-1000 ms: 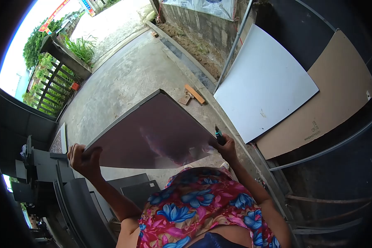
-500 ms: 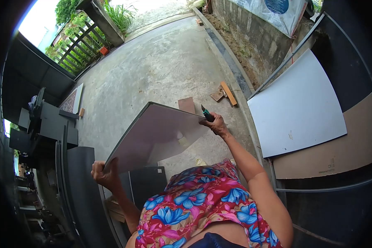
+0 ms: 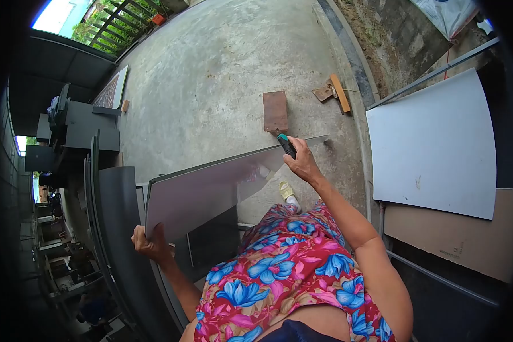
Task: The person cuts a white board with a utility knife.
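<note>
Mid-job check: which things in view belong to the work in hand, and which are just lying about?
In use:
- Shiny panel, held by the left hand
- Black-and-green tool, in the right hand

Probably just lying about:
- Brown block on the floor
- Orange-brown strip beyond it
- White sheet at right

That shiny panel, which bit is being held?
The left hand holds the shiny panel by its near left corner. The right hand holds a tool; whether also the panel, I can't tell.

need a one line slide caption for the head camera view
Left hand gripping a glossy panel, right hand holding a green-and-black tool, over a concrete floor.
</note>
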Available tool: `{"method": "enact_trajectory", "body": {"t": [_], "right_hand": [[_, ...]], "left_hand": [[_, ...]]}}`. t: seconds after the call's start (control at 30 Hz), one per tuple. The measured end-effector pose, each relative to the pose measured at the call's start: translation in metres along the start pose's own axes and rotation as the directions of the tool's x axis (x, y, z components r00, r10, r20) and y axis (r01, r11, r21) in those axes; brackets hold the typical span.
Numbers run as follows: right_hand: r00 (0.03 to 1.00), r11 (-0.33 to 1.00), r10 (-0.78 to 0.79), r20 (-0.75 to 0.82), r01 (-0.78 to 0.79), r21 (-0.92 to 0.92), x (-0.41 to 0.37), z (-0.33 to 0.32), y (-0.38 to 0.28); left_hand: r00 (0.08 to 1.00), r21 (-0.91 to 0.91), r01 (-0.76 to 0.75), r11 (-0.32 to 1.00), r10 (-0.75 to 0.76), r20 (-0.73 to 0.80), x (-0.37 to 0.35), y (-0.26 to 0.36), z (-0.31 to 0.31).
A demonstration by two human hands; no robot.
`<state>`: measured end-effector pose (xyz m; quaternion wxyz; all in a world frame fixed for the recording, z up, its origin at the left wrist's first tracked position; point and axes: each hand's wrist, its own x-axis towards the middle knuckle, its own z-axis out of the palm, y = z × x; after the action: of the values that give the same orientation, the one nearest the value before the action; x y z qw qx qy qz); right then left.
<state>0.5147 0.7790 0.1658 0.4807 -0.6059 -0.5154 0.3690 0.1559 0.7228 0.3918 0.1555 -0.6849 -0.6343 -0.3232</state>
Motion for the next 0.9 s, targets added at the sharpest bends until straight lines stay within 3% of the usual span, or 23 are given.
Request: {"method": "enact_trajectory", "body": {"t": [0.07,0.17,0.23,0.33,0.43,0.57,0.7,0.77,0.87,0.9], "right_hand": [[0.997,0.999,0.043,0.06,-0.045,0.026,-0.011,-0.01,-0.022],[0.896,0.902,0.102,0.431,-0.266,0.34,-0.022,-0.032,-0.09],[0.902,0.893,-0.059,0.427,-0.143,0.427,-0.027,-0.039,-0.127],[0.877,0.815,-0.392,0.278,0.191,0.546,-0.03,-0.041,-0.168],[0.821,0.811,-0.447,0.354,0.205,0.547,-0.037,-0.049,-0.177],[0.88,0.904,-0.275,0.387,0.1,0.415,-0.043,-0.054,-0.13],[0.97,0.979,-0.04,0.24,-0.01,0.205,-0.048,-0.044,0.002],[0.908,0.944,0.279,0.314,-0.319,0.083,-0.043,-0.046,0.076],[0.831,0.887,0.442,0.338,-0.462,-0.023,-0.041,-0.049,0.119],[0.874,0.917,0.367,0.32,-0.398,0.036,-0.044,-0.05,0.112]], "left_hand": [[1.0,0.016,0.023,1.0,-0.023,-0.016,-0.009,0.004,-0.004],[0.999,0.041,0.03,0.999,-0.028,-0.037,-0.019,0.019,-0.012],[0.999,0.035,0.003,0.999,-0.001,-0.047,-0.023,0.029,-0.016],[0.998,0.045,0.035,0.998,-0.033,-0.047,-0.028,0.035,-0.023],[0.997,0.038,0.047,0.998,-0.044,-0.061,-0.034,0.049,-0.026],[0.993,0.015,0.091,0.996,-0.089,-0.074,-0.046,0.047,-0.03],[0.991,0.027,0.114,0.993,-0.112,-0.078,-0.06,0.045,-0.038],[0.988,0.022,0.138,0.99,-0.136,-0.078,-0.065,0.045,-0.038],[0.986,0.015,0.154,0.988,-0.152,-0.073,-0.07,0.043,-0.041],[0.986,0.011,0.15,0.989,-0.149,-0.07,-0.071,0.044,-0.041]]}}
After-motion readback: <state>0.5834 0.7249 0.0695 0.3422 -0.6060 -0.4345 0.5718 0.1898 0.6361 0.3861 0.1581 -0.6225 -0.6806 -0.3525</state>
